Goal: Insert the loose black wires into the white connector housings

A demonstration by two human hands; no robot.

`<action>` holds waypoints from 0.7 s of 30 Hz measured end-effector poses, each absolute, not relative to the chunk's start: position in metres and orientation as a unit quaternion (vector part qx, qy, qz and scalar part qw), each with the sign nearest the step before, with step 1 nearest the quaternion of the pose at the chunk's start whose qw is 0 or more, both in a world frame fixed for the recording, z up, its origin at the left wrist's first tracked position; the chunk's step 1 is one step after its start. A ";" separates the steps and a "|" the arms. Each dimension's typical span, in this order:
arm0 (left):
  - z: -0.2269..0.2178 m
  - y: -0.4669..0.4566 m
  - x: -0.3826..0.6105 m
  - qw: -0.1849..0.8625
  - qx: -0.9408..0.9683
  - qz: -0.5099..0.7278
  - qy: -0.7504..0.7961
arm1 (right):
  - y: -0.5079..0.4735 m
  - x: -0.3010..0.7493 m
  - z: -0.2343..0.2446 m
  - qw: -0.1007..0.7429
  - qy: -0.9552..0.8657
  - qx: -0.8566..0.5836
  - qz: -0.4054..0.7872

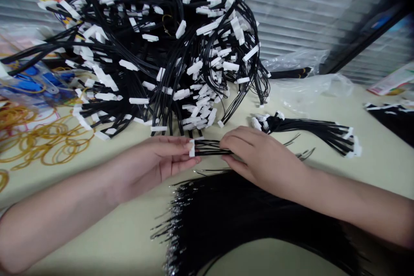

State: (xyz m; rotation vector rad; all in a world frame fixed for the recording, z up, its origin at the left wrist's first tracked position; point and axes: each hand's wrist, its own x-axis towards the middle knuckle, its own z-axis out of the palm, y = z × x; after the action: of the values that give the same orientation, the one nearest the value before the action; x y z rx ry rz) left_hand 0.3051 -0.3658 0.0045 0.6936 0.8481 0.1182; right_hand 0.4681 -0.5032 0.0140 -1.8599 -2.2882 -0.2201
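Between the fingers and thumb of my left hand [171, 155] is a small white connector [192, 148]. Several thin black wires [210, 147] run from it to the right. My right hand [258, 159] is closed round these wires, and their loose ends stick out beyond it. Just below lies a thick bundle of loose black wires [226, 215] with shiny metal tips at its left end. A short wire harness with white connectors [310, 127] rests on the table to the right of my right hand.
A large heap of black wire harnesses with white connectors [168, 51] fills the back. Yellow rubber bands [42, 138] lie at the left beside a bag of blue items [39, 79]. Clear plastic bags [304, 88] sit at the back right, before a ridged grey wall [291, 13].
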 end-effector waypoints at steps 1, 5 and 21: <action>0.005 -0.366 0.306 0.850 0.333 0.054 0.404 | -0.503 0.469 0.013 0.107 -0.765 -0.634 -0.041; 0.008 -0.368 0.308 0.843 0.342 0.047 0.413 | -0.503 0.471 0.011 0.137 -0.736 -0.663 0.034; 0.008 -0.367 0.308 0.834 0.346 0.047 0.427 | -0.498 0.476 0.000 -0.030 -0.844 -0.530 -0.078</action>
State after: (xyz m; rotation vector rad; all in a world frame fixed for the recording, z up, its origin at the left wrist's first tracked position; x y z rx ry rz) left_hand 0.3079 -0.3671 0.0079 0.7322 0.9037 0.1001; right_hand 0.4758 -0.4980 -0.0002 -1.6990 -2.7027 -0.2491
